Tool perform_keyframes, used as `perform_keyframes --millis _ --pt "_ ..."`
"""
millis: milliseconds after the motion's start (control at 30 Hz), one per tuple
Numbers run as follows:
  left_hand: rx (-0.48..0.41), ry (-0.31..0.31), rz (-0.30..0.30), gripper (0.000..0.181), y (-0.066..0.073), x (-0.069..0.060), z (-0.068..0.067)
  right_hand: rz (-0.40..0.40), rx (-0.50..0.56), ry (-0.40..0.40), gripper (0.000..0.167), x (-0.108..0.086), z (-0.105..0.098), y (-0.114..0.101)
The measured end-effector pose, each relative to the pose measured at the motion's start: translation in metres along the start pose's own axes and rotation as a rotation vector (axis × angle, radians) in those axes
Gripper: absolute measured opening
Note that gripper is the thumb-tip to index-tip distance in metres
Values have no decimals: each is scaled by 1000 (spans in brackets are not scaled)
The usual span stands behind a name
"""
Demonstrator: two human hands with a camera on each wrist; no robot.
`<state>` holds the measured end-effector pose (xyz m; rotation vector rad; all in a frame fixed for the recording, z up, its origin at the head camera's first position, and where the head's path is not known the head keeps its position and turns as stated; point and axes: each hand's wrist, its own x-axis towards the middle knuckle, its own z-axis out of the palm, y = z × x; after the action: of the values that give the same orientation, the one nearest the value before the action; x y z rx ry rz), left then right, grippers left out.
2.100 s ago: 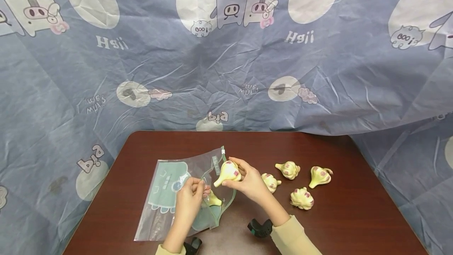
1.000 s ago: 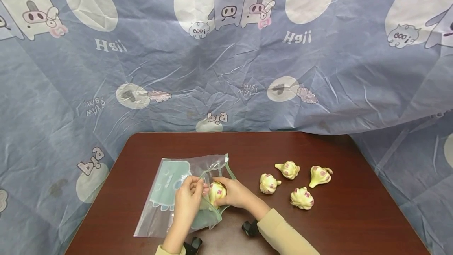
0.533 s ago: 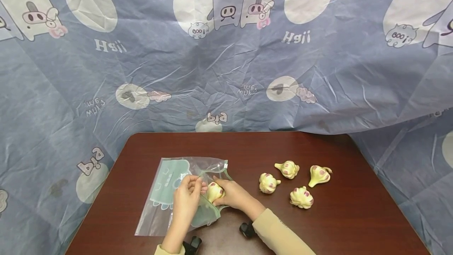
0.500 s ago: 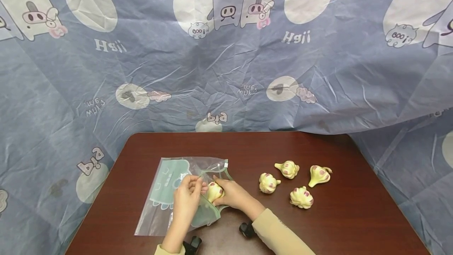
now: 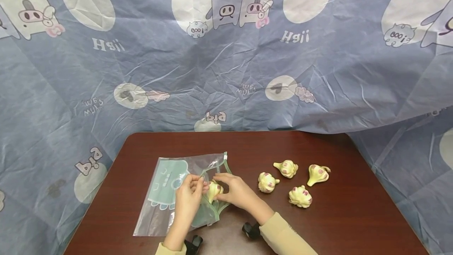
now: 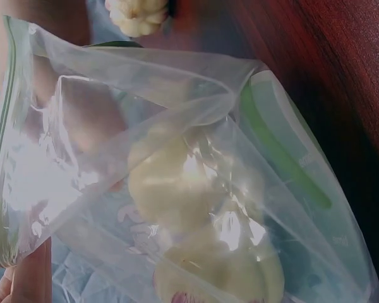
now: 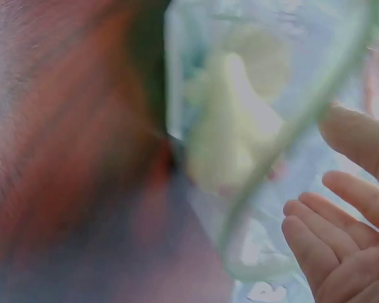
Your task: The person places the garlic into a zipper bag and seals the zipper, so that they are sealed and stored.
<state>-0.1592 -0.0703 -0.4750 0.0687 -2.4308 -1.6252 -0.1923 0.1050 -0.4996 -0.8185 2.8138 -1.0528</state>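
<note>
My left hand point(image 5: 188, 198) pinches the mouth edge of a clear zip bag point(image 5: 150, 223) with a pale green print, which lies on the table. Just inside the mouth sits a garlic bulb point(image 5: 214, 190). My right hand point(image 5: 240, 193) is at the opening with thumb and fingers spread around the bulb; in the right wrist view its fingers point(image 7: 316, 237) stand apart from the garlic. Through the film, the left wrist view shows one garlic bulb point(image 6: 170, 180) beside another bulb point(image 6: 221, 271), both partly blurred by glare.
Several more garlic bulbs lie loose to the right on the dark red table point(image 5: 339, 223), among them a near one point(image 5: 267, 182) and a knobbly one point(image 5: 300, 196). A patterned blue cloth point(image 5: 226, 70) hangs behind the table and along its sides.
My right hand has carried a garlic bulb leftward and down into the bag's mouth, then let go and drawn back slightly. The left hand has kept its pinch on the bag.
</note>
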Motion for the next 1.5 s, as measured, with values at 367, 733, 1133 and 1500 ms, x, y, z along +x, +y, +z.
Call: perform_keyframes --millis 367,733,1133,1500 --pt "-28 -12 -27 13 1 3 -1 19 78 261 49 -34 -62 -4" --pt "-21 -2 -9 14 2 3 -4 182 308 446 47 -81 -105 29" --pt "-34 -5 -5 15 1 4 -5 396 187 493 52 -131 -120 57" --pt "-9 11 -14 12 1 7 -5 553 89 411 68 -156 -109 82"
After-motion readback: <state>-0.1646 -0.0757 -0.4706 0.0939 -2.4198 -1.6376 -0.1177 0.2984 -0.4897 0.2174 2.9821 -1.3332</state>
